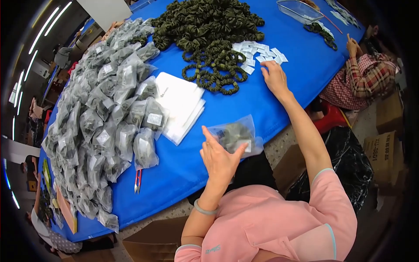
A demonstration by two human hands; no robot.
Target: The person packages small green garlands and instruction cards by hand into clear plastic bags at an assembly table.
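Landmark: the stack of flat white plastic sleeves [181, 105] on the blue cloth-covered table [196, 174].

Left hand [218, 159] is below and right of the stack, out past the near table edge. It pinches a small clear plastic bag [233, 135] with a dark green scrunchie inside: thumb up on the near side, fingers curled against the bag's lower edge. The bag is off the table, in the air just right of the stack's lower corner. Its long axis runs roughly left to right, tilted slightly.

Right hand [275, 76] is above and right of the stack, arm stretched out, well apart from the bag. It is palm down and loosely open, with the fingertips at the near edge of the scattered small white paper slips [257, 52]. No grasp shows. The left hand is the one at the bag; the right hand is the one at the slips.

A heap of loose dark green fabric scrunchies [205, 30] lies above the stack. A big pile of filled clear bags with white labels [100, 109] lies to its left, touching it. A red-handled tool [138, 181] lies below-left of the stack. A co-worker's plaid sleeve [366, 74] is far right of it.
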